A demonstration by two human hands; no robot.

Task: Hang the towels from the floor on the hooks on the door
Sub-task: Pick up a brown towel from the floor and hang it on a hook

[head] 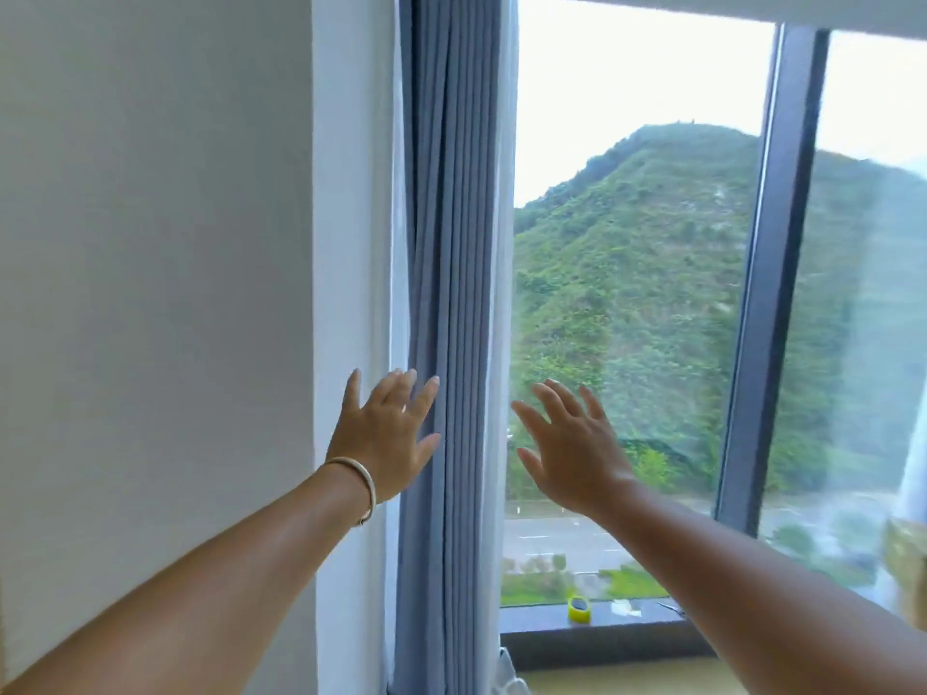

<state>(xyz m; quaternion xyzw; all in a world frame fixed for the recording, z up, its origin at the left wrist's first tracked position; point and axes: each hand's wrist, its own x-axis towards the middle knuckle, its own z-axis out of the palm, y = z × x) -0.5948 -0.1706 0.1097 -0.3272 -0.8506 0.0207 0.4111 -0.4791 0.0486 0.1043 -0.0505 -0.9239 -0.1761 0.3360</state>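
Both arms are raised in front of me toward a window. My left hand (386, 433) has its fingers spread and straight, held up in front of the edge of a gathered blue curtain (451, 243); a thin bracelet is on that wrist. My right hand (572, 443) is also spread flat with straight fingers, in front of the window glass. Neither hand holds anything. No towels, door or hooks are in view.
A white wall (150, 243) fills the left. The large window (627, 268) with a dark frame post (772, 293) looks out on a green hill. On the dark sill (542, 619) lie a small yellow object (579, 610) and scissors (672, 608).
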